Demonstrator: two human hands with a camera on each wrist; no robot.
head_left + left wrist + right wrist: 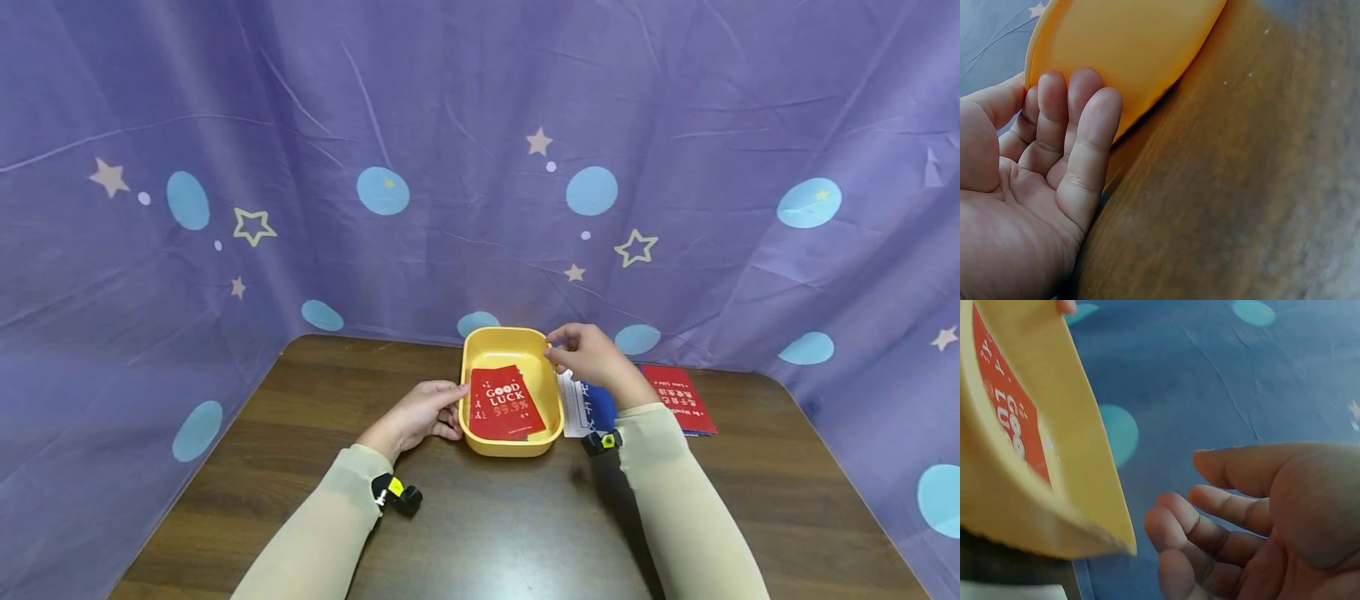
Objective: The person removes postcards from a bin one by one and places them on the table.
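Observation:
A yellow plastic tray (510, 448) with rounded corners sits toward the back of the table, red cards (506, 408) printed "GOOD LUCK" lying inside it. My left hand (423, 414) pinches the tray's left rim, thumb over the edge and fingers against the outer wall, as the left wrist view shows the fingers on the tray (1135, 44). By the opposite rim is my right hand (592, 358); in the right wrist view this hand (1241, 519) has loosely bent fingers, with a gap between them and the tray (1094, 487).
Right of the tray, partly behind my right wrist, lie a white-and-blue printed sheet (581, 408) and a red card (678, 398) with white lettering. A purple curtain (450, 150) with stars and blue ovals hangs behind the wooden table (480, 533).

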